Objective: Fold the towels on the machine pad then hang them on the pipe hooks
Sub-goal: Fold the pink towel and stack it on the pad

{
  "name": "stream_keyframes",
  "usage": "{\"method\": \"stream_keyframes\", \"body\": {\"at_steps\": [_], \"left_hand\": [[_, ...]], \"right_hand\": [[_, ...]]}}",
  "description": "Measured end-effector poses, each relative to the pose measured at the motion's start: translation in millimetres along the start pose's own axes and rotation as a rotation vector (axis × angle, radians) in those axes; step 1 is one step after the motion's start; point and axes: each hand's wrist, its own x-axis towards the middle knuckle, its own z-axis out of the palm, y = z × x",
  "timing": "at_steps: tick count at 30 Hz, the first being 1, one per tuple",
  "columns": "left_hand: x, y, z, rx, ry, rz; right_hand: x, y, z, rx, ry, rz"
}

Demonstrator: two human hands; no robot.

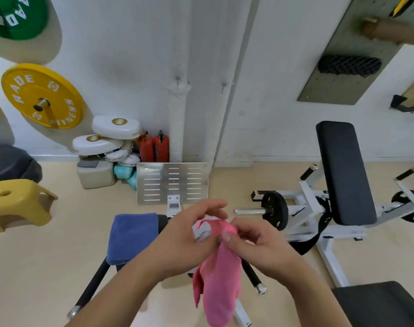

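right grip (pixel 255 241) pinches the pink towel (pixel 222 279) at its top; left grip (pixel 189 232) touches it, whether clamped i cannot tell. the towel hangs lengthwise straight below both grips; pipe hooks (pixel 177 79) stand ahead, well above.

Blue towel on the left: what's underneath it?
The blue towel lies draped over a black machine pad, of which only the right edge shows. A black bar runs out from beneath it. The rest of the pad is covered.

Both hands hold a soft pink cloth towel (pixel 221 267). Left of them lies a fuzzy blue cloth towel (pixel 130 237). Beyond them stands a shiny slotted metal plate (pixel 158 182).
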Motion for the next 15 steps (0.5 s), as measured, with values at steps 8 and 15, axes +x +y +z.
{"method": "stream_keyframes", "body": {"at_steps": [8,15], "left_hand": [[16,16,7,0.159,-0.204,0.096],[-2,-8,-2,0.200,-0.107,-0.031]], "right_hand": [[-10,-14,-48,0.104,-0.022,-0.095],[0,10,-53,0.198,0.223,0.034]]}}
